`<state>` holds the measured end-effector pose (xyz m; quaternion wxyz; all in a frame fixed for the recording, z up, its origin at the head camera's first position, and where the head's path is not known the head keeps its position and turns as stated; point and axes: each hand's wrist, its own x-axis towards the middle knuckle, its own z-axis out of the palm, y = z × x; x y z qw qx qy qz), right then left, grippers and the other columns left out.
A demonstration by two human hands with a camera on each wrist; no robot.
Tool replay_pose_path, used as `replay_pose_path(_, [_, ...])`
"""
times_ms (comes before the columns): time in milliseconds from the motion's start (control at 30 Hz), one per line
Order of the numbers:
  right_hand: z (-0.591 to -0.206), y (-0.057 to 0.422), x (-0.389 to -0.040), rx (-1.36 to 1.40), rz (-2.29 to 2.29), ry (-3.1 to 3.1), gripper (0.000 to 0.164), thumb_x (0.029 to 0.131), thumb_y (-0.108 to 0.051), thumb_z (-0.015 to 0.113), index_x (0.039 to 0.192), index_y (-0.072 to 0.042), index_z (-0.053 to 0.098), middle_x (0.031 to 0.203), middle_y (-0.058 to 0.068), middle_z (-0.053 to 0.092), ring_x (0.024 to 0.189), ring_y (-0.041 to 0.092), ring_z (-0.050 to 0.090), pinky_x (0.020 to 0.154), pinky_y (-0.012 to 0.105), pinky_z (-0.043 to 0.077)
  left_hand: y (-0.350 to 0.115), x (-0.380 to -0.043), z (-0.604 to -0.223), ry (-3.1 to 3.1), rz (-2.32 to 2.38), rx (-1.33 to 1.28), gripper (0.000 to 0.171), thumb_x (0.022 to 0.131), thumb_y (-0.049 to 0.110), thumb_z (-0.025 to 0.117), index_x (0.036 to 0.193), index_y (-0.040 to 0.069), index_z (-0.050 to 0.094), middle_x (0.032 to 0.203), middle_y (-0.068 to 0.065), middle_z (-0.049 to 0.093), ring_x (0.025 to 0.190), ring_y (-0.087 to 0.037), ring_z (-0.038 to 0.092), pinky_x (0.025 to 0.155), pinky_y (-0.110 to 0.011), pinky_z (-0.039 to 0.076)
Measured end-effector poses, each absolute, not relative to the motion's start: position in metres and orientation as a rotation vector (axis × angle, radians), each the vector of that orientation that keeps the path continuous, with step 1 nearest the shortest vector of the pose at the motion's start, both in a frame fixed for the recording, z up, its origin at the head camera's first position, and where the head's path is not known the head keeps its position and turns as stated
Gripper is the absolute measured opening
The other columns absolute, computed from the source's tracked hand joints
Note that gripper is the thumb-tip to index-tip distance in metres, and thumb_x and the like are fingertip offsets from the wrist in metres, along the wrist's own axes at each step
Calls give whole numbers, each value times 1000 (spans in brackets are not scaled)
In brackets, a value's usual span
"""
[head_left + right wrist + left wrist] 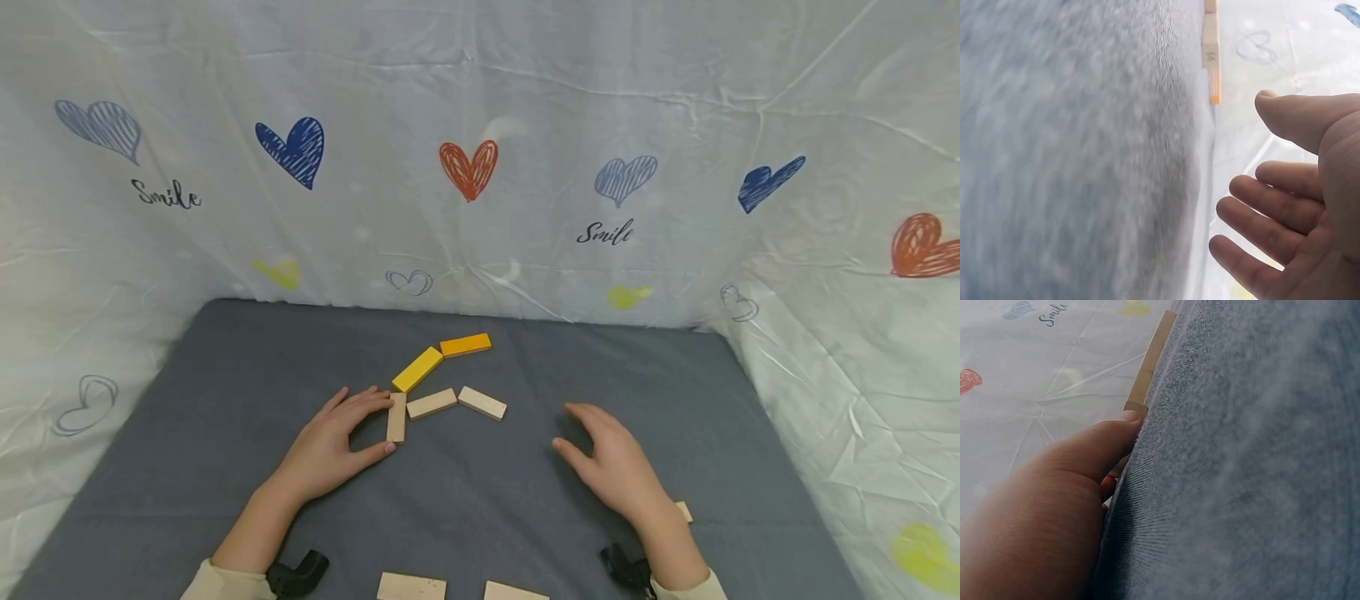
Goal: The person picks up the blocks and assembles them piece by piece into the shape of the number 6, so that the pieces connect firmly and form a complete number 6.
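Observation:
My left hand [327,447] pinches a plain wooden block [396,418] by its two ends, the thumb at the near end and a finger at the far end. In the left wrist view the thumb [1094,444] presses against a block end low on the cloth. Right of the held block lie two more plain blocks, one slanting up [432,404] and one slanting down [482,403]. Beyond them a yellow block [417,369] and an orange block [466,345] lie end to end. My right hand [617,458] hovers over the cloth with fingers apart, holding nothing.
A dark grey cloth [480,508] covers the table. Plain blocks lie near the front edge, one at centre [411,587] and one to its right [516,591]. Another block [684,511] is partly hidden behind my right wrist. A white curtain [525,108] with printed hearts hangs behind.

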<state>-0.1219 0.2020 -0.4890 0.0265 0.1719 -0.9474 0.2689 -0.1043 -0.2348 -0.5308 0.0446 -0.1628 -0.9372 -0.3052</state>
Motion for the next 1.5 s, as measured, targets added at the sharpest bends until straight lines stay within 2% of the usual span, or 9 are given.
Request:
replay_pose_path(1033, [-489,258,-78,401,772,-2870,64,98,-29,86,149,2,62,146,21,66,134,44,63,109,65,54,-233,-105,-530,-2878,-927,-489,72,93,50,88,154,20,63,160,-1,59,157,-27,44,138,-52,16])
replay_pose_path(1500, [-489,271,-62,385,728,-2844,65,95,-27,90,146,4,64,139,24,68,127,47,66,102,68,58,-233,-105,-532,-2879,-926,-487,73,93,54,86,154,21,63,160,0,58,157,-27,44,138,-53,17])
